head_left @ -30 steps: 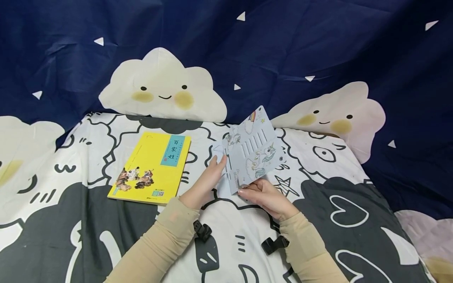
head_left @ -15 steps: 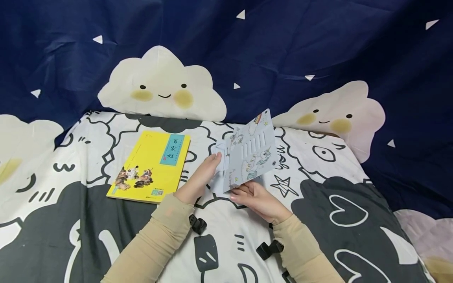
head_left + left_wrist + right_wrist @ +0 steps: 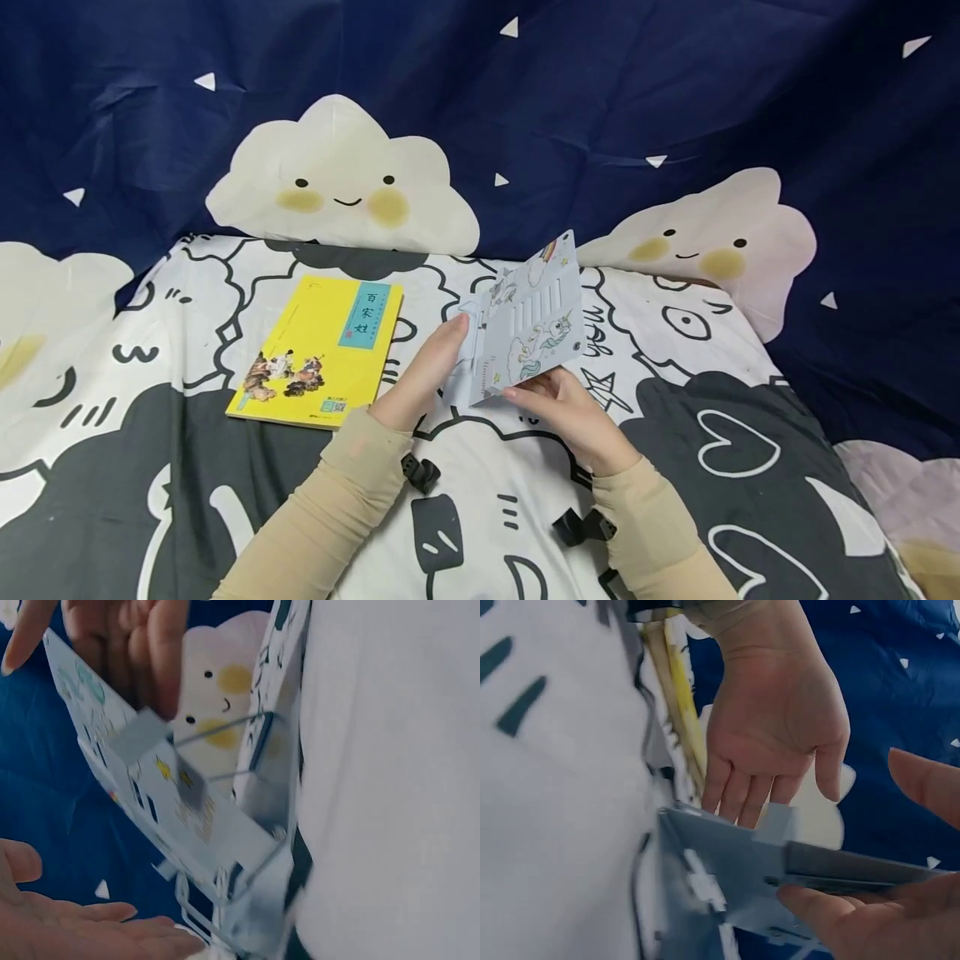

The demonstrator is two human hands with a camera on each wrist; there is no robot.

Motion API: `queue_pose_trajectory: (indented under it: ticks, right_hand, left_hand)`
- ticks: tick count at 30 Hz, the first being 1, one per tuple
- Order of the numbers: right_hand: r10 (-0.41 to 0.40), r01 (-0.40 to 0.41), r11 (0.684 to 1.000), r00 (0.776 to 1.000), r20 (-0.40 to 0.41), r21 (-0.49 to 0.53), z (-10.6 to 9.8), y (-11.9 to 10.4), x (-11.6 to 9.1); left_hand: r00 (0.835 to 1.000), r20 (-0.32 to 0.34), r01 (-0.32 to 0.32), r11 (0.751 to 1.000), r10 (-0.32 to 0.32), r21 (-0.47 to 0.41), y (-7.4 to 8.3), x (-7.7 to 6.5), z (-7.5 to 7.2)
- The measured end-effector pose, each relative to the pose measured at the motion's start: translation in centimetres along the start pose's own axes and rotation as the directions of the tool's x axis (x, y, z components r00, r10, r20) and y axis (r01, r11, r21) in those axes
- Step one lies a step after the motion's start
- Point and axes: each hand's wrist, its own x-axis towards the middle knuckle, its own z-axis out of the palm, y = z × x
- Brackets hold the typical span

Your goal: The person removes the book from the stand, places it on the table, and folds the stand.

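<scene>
A pale blue metal folding book stand [image 3: 525,333] with unicorn and rainbow prints stands partly unfolded on the bedding, its slotted panel tilted up from the base. At its left side my left hand [image 3: 427,367] has straight fingers reaching to the base edge, thumb spread; the right wrist view shows this palm [image 3: 776,712]. My right hand [image 3: 566,408] is at the panel's lower right edge. Its fingers [image 3: 124,652] lie against the back of the panel, partly hidden, while the thumb stands apart. Bent wire supports [image 3: 262,742] jut from the stand.
A yellow book [image 3: 315,354] with a blue title strip lies left of the stand. Black-and-white cartoon bedding [image 3: 480,508] covers the surface. Behind it hangs a dark blue curtain [image 3: 525,100] with cloud prints. Black wrist cameras [image 3: 420,472] sit on both sleeves.
The stand's panel has swung round, its upper edge now farther right. My left hand has shifted slightly left. My right hand moved left, then back right along the panel's lower edge.
</scene>
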Motion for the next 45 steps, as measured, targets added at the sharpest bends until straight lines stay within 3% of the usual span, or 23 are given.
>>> queue_pose_trajectory:
  ticks: [6, 12, 16, 22, 26, 36, 40, 45]
  right_hand:
    - [-0.063, 0.063, 0.998, 0.997, -0.038, 0.003, 0.1, -1.2, -0.7]
    - [-0.098, 0.093, 0.993, 0.993, -0.073, -0.075, 1.0, -1.7, -1.1]
    - [-0.164, 0.158, 0.977, 0.986, -0.039, -0.141, 1.9, -1.8, -1.3]
    - [-0.227, 0.222, 0.950, 0.974, 0.005, -0.221, 3.0, -1.4, -1.4]
    - [-0.255, 0.257, 0.929, 0.966, 0.043, -0.265, 3.5, -0.9, -1.5]
    - [-0.237, 0.281, 0.905, 0.956, 0.171, -0.319, 4.3, 0.0, -1.3]
    - [-0.233, 0.250, 0.897, 0.968, 0.091, -0.366, 3.5, 0.0, -0.8]
    - [-0.200, 0.132, 0.891, 0.973, -0.115, -0.434, 1.2, 0.3, 0.0]
  left_hand:
    - [0.994, 0.051, -0.101, 0.995, 0.099, 0.023, 0.9, -0.9, 1.1]
    - [0.989, 0.089, -0.124, 0.992, 0.122, 0.020, 1.3, -1.4, 1.9]
    - [0.983, 0.108, -0.152, 0.988, 0.150, 0.009, 1.4, -1.5, 2.0]
    - [0.953, 0.138, -0.262, 0.962, 0.270, -0.072, 1.3, -1.4, 2.0]
    - [0.938, 0.111, -0.318, 0.942, 0.329, -0.106, 1.5, -1.6, 2.0]
    - [0.951, -0.018, -0.309, 0.950, 0.308, -0.039, 2.0, -2.2, 1.9]
    - [0.939, -0.033, -0.344, 0.936, 0.342, -0.080, 2.0, -2.2, 1.7]
    - [0.925, -0.032, -0.380, 0.917, 0.379, -0.121, 2.1, -2.3, 1.7]
